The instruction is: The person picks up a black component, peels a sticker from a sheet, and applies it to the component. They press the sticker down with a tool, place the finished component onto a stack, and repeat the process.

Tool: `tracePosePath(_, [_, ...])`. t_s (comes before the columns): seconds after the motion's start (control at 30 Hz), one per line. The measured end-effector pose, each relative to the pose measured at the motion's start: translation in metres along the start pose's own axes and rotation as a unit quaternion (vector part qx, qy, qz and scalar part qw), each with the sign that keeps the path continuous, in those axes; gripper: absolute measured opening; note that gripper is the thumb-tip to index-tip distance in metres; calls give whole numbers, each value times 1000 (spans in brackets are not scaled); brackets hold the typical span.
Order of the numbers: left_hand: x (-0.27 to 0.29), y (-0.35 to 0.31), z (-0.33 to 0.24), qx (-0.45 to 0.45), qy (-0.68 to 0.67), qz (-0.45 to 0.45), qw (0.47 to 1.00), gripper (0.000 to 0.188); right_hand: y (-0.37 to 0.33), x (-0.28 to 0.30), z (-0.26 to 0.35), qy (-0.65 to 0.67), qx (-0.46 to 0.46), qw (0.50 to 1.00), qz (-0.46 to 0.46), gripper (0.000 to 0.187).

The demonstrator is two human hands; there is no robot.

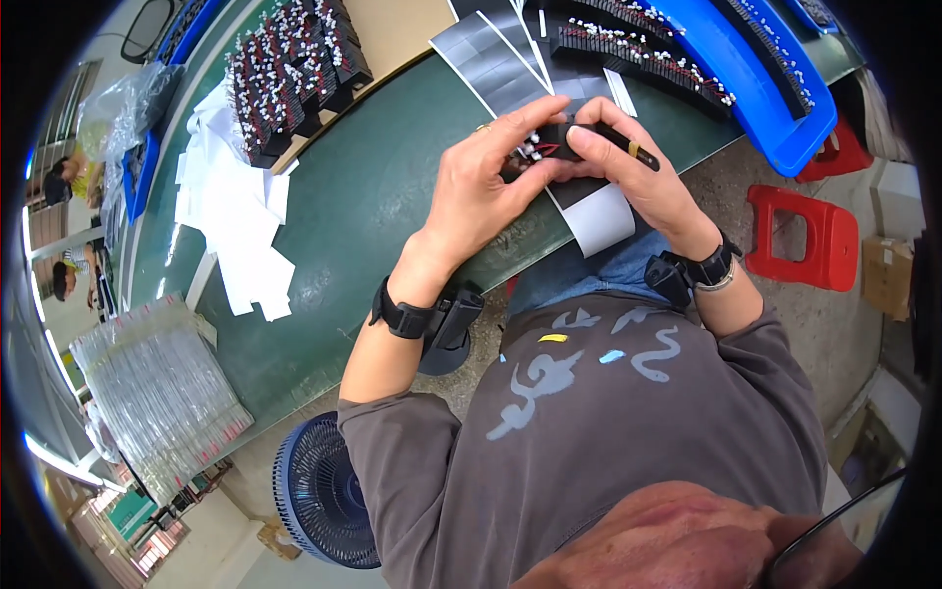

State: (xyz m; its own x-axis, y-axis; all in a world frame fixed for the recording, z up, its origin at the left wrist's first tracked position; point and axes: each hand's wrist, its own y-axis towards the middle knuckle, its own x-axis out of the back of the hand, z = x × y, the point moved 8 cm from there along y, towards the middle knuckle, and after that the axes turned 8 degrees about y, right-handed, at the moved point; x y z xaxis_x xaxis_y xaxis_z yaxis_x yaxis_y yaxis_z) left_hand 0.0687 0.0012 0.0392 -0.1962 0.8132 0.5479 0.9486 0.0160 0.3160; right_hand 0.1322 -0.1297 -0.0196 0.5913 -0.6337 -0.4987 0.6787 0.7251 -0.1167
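Observation:
Over the near edge of the green table, my two hands meet around small black blocks (555, 137) with red wires and white plugs. My left hand (476, 187) curls its fingers and thumb round the wired end. On the other side, my right hand (643, 177) presses its thumb on the block. A slim black tool (638, 152) with a gold-coloured band also lies within the right hand; its working end is hidden. Below the hands, a pale sheet (601, 224) hangs over the edge. Black sheets marked in squares (486, 64) lie just beyond them.
Many wired black blocks (285, 79) stand packed at the far left, beside crumpled white paper strips (235, 216). Blue trays (785, 137) and rows of blocks (648, 59) are at the far right. A clear bundle (162, 383), a fan (324, 491) and red stools (805, 236) surround the table.

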Motion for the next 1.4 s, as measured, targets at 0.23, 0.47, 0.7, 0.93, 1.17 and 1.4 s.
tracePosePath(0.23, [-9, -7, 11, 3, 29, -20, 999, 59, 4, -4, 11, -211, 27, 977, 10, 23])
tracePosePath(0.47, [-5, -7, 23, 59, -5, -26, 998, 62, 3, -9, 13, -173, 8, 985, 8, 27])
tracePosePath(0.7, [-27, -7, 42, 200, -468, 2, 861, 59, -6, 3, 26, -116, 72, 991, -18, 32])
tracePosePath(0.93, [-21, -5, 46, 238, -534, -37, 810, 55, -22, 52, 42, -172, 135, 971, -99, 30])
tracePosePath(1.17, [-32, -2, 37, 189, -241, -9, 952, 43, -26, 46, 36, -307, 71, 943, -103, 17])
tracePosePath(1.4, [-38, 0, 35, 167, -228, -33, 959, 42, -20, 44, 33, -410, 141, 897, -85, 18])
